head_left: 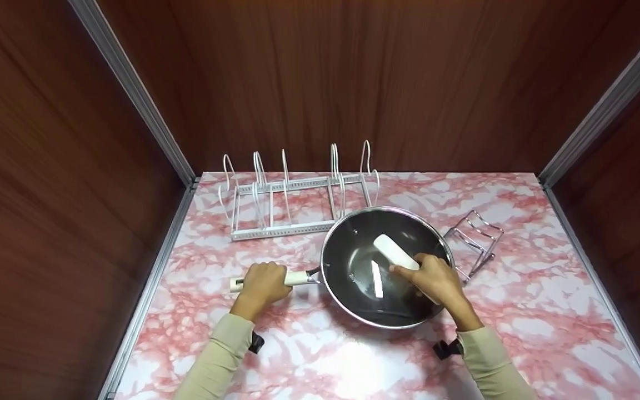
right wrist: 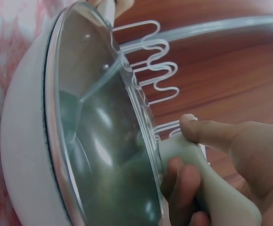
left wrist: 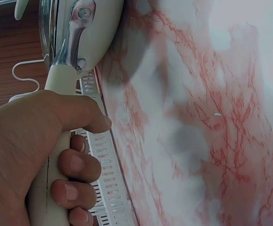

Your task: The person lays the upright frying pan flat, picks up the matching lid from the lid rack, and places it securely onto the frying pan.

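A deep frying pan [right wrist: 20, 122], dark inside and cream outside, is in the middle of the head view. My left hand [head_left: 264, 284] grips its cream handle [head_left: 298, 278], fingers wrapped round it in the left wrist view. Over the pan lies a clear glass lid [head_left: 348, 250] with a metal rim. On top of the lid is a long cream lid handle [head_left: 395, 253], which my right hand [head_left: 436, 279] holds between thumb and curled fingers. Whether the pan's base touches the table cannot be made out.
Behind the pan, a white wire rack [head_left: 281, 229] with upright loops stands on the pink marbled table [head_left: 542, 316]. A small chrome wire stand [head_left: 478, 236] is partly covered by the pan at right. Brown wood panels [head_left: 320, 83] enclose the back and sides.
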Available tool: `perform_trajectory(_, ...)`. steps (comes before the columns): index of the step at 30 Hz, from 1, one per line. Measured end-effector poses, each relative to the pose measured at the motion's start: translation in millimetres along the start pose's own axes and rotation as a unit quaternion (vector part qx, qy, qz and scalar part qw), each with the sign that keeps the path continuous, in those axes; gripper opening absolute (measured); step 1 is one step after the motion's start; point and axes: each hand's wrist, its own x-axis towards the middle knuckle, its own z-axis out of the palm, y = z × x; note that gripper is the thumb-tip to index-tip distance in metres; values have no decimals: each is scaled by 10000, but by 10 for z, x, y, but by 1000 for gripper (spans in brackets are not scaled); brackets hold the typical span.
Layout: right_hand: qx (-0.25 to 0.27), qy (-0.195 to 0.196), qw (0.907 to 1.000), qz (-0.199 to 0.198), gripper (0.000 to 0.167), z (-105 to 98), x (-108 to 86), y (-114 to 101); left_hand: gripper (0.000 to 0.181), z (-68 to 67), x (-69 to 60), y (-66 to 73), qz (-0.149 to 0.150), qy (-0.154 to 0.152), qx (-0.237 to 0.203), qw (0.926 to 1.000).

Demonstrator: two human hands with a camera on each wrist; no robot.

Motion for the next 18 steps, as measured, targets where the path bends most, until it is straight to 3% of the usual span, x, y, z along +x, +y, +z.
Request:
perform_trajectory(6,47,18,10000,-32,73,7,-6,2,28,-18,0,-9,-62,-138,-39,9999)
perform_trajectory(10,228,-39,9997,-103,72,-8,-11,6,31,-63,16,-26,-85,-392,-237,9989)
perform_trajectory(14,248,-33,9990,-380,63,-46,3,25,29,-130,38,-71,-99,-749,-735,9944)
perform_trajectory(18,348,12,9971,-673,49,-113,33,37,28,-254,39,-126,-135,-1186,-1523,9811)
